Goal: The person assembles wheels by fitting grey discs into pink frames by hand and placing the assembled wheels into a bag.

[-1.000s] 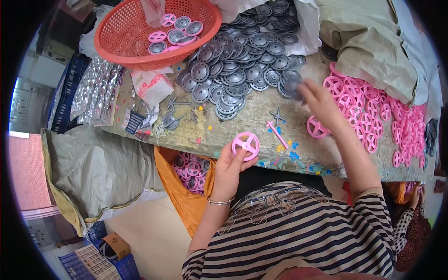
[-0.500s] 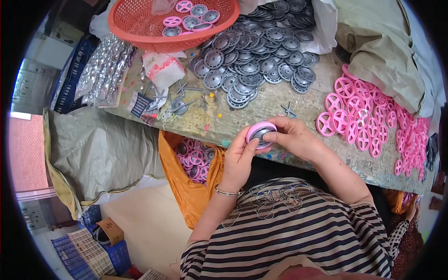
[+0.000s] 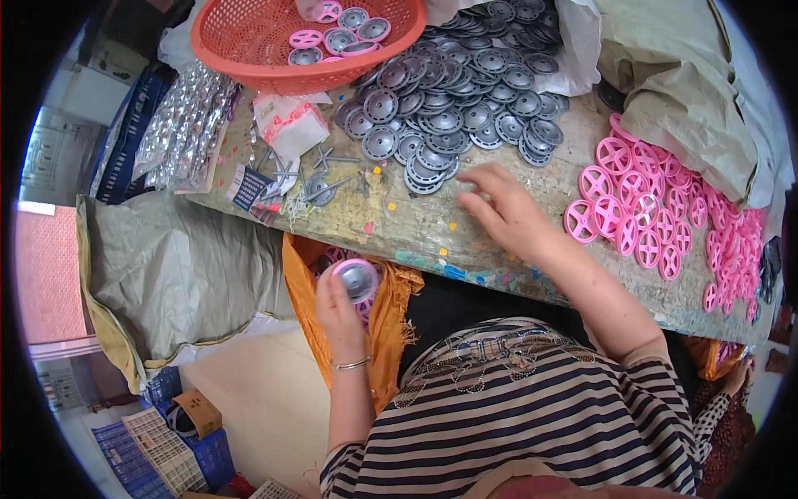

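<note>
My left hand [image 3: 339, 312] is over the mouth of the orange bag [image 3: 309, 291] below the table's edge, with a pink-rimmed grey disc [image 3: 357, 281] at its fingers. Pink and grey pieces show inside the bag behind it. Above the table, my right hand [image 3: 507, 208] has its fingers apart and nothing visible between them. It is just below the pile of grey discs [image 3: 445, 121] and to the left of the pink spoked rings [image 3: 628, 208].
A red basket [image 3: 291, 79] with pink and grey wheels stands at the back left. Grey cross-shaped sticks [image 3: 322, 156] and a white-and-pink packet [image 3: 291, 125] lie in front of it. A grey-green sack [image 3: 183, 274] hangs at the left. Another person's hand [image 3: 736, 376] shows at the far right.
My left hand has moved down and left to the orange bag with the pink-rimmed disc. My right hand has let go of the disc and moved up over the table, its fingers apart.
</note>
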`<state>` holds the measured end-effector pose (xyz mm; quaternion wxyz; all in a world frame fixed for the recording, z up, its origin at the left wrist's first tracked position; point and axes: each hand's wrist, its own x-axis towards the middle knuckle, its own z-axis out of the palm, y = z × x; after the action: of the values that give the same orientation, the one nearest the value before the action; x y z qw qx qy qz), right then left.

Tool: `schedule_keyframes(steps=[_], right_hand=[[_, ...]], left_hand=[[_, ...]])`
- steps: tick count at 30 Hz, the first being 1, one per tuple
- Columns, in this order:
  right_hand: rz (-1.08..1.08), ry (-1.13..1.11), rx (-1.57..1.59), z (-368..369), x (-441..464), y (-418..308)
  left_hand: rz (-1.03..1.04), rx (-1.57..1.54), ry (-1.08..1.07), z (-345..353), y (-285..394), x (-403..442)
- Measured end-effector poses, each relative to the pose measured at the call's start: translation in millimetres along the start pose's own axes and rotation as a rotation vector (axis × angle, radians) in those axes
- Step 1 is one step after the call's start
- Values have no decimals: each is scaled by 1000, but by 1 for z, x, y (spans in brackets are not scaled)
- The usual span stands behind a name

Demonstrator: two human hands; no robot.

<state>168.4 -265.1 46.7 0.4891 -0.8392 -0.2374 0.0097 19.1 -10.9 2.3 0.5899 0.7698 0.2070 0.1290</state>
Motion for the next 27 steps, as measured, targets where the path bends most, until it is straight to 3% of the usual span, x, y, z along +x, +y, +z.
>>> schedule_keyframes(steps=[3, 7, 11, 15, 19, 22, 23, 27], right_hand=[[-194, 213, -384, 11, 40, 17], [-252, 143, -503, 15, 63, 41], [-133, 217, -388, -12, 66, 51], [74, 27, -333, -45, 45, 59], [-42, 283, -602, -79, 49, 85], [34, 385, -850, -80, 59, 111], [104, 304, -739, -68, 57, 146], [9, 135, -615, -45, 46, 106]], left_hand=[[173, 555, 142, -24, -32, 3], [210, 457, 125, -17, -20, 0], [351, 508, 80, 4, 4, -5], [372, 403, 30, 16, 1, -5], [417, 396, -5, 27, 9, -4], [510, 439, -14, 35, 11, -5], [559, 462, -16, 38, 12, -3], [611, 461, -9, 49, 27, -4]])
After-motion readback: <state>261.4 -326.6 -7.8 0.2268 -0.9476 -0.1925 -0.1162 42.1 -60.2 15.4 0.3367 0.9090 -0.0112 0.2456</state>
